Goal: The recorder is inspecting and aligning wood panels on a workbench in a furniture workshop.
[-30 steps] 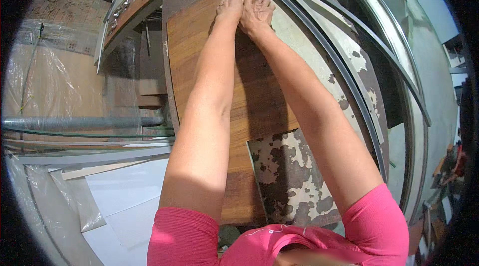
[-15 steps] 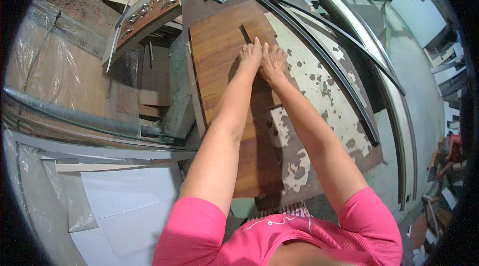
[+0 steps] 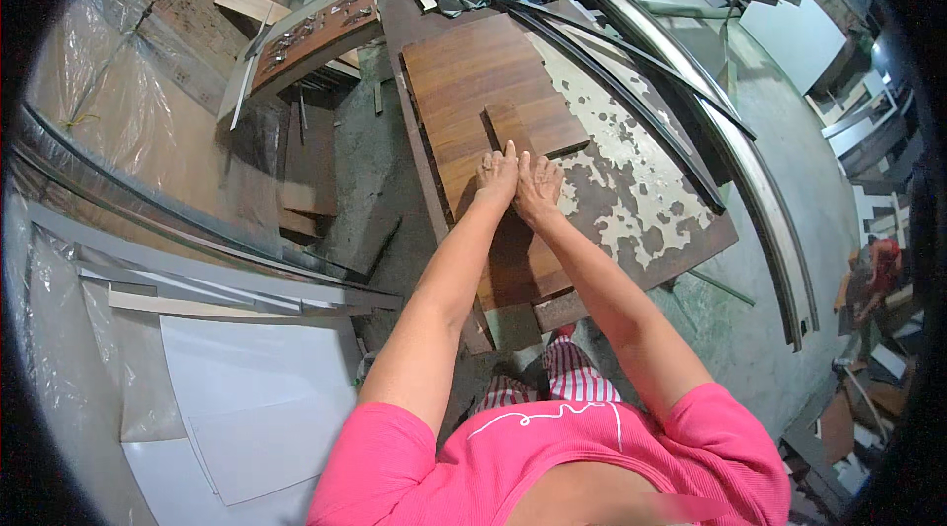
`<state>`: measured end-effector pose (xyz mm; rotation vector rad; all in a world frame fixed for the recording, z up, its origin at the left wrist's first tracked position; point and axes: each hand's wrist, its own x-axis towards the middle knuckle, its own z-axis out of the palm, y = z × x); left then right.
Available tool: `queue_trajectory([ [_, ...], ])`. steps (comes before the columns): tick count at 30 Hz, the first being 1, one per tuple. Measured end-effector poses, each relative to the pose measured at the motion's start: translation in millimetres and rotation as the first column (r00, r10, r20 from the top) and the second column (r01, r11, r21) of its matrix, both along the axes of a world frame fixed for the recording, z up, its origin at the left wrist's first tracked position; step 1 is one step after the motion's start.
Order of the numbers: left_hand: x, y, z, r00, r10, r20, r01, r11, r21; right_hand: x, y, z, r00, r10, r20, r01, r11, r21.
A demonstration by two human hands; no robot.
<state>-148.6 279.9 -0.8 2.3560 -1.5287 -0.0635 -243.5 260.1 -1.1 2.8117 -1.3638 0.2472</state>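
Grip: two hands, left hand [image 3: 496, 177] and right hand [image 3: 539, 186], side by side at near end of one wooden block [image 3: 507, 124]; I cannot tell whether fingers pinch it. One second ago block sat at far edge; now nearer body, about mid-panel. Long axis points away from body, slightly leftward. Beneath: one wood-grain panel [image 3: 473, 68], on one patchy worktop [image 3: 705, 242].

narrow brown block [image 3: 508, 125] | flat on notched wood-grain panel [image 3: 469, 68] | panel on worn table [image 3: 702, 238]
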Motion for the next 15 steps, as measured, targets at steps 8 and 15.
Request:
queue_trajectory([
  [8, 10.1, -26.0, 0.9, 0.998, 0.016, 0.053, -0.015, 1.000, -0.020, 5.4, -18.8, 6.2, 0.997, 0.022, 0.078, -0.022, 1.000, -0.001],
  [15, 47.9, -97.3, 3.4, 1.000, 0.025, 0.005, -0.025, 0.999, 0.026, 42.3, -89.2, 6.2, 1.000, 0.025, -0.009, -0.026, 0.997, -0.067],
])
